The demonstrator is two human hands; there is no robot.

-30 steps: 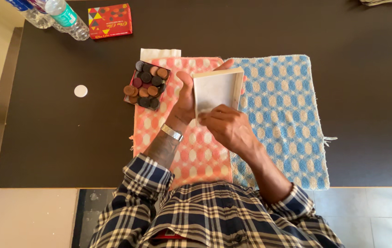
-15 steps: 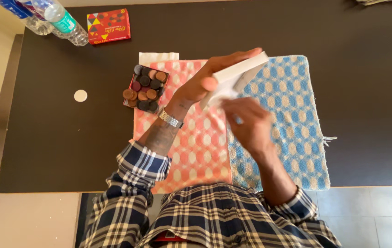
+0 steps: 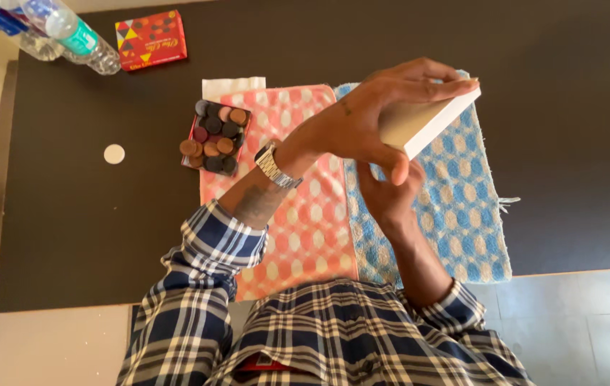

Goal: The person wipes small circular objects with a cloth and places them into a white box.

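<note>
My left hand [image 3: 384,114], with a metal watch on its wrist, grips a small white box [image 3: 430,121] and holds it raised and tilted above the blue checked cloth [image 3: 462,207]. My right hand [image 3: 389,196] sits just below the box, its fingers curled up toward the underside; whether it touches the box is hidden. Beside the blue cloth lies a pink checked cloth [image 3: 298,229]. An open tray of several round brown, black and pink discs [image 3: 215,136] rests at the pink cloth's far left corner.
A dark table [image 3: 90,236] holds a red patterned box [image 3: 151,39], plastic water bottles [image 3: 62,32] at the far left corner, a single white disc [image 3: 113,154] and folded white paper [image 3: 232,86] behind the pink cloth. The table's near edge borders a tiled floor.
My left hand has lifted the white box and swung it rightward, from upright over the cloth seam to tilted over the blue cloth. My right hand dropped below it.
</note>
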